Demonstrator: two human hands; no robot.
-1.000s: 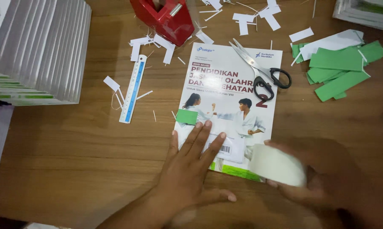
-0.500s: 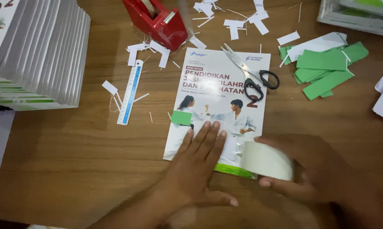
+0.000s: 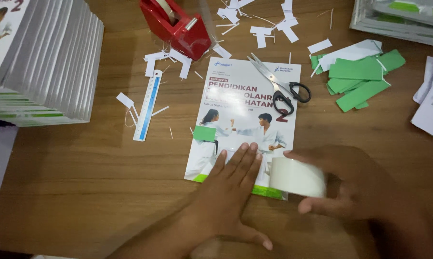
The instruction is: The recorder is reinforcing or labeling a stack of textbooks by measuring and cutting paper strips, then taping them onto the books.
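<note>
Left hand (image 3: 228,201) lies flat, fingers spread, pressing the lower edge of the book (image 3: 245,122) on the wooden table (image 3: 82,182) — grasping nothing. Right hand (image 3: 355,187) is curled around a white tape roll (image 3: 295,176) at the book's bottom right corner — thumb beneath.

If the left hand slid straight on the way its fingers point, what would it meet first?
Probably the scissors: the left hand lies flat on the book, fingers pointing up its cover, slightly right.

A brown wooden desk (image 3: 72,182) with visible grain fills the whole view. Soft, even light falls across it, dimmer toward the lower edge. No wall, floor or window shows.
</note>
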